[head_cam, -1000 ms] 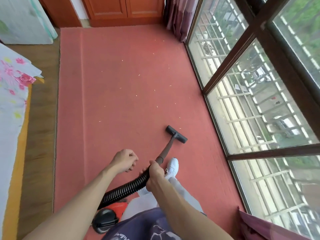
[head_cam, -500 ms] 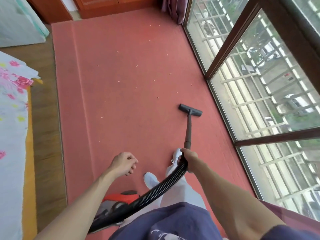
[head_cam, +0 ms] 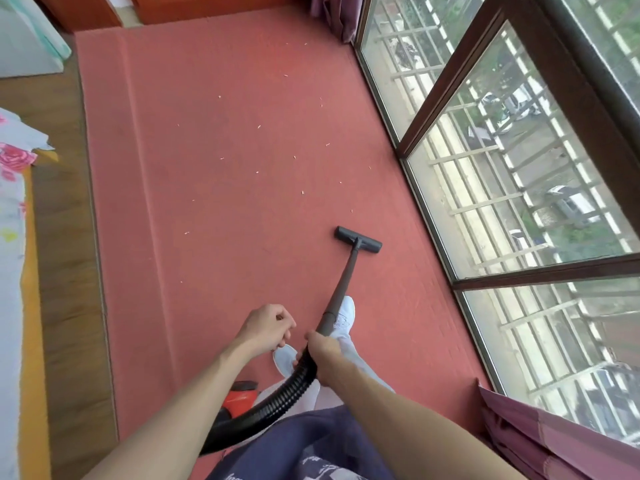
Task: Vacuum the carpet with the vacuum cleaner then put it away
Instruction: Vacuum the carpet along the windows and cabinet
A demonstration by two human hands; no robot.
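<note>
Bright, even daylight on my feed.
It comes through the window [head_cam: 519,168] at right; edges bow, shadows soft, slight blur throughout.

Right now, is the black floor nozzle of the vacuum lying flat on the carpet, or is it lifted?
It seems flat on the carpet: the floor nozzle lies along the red carpet with no visible gap beneath. Actual contact cannot be confirmed from this height.
</note>
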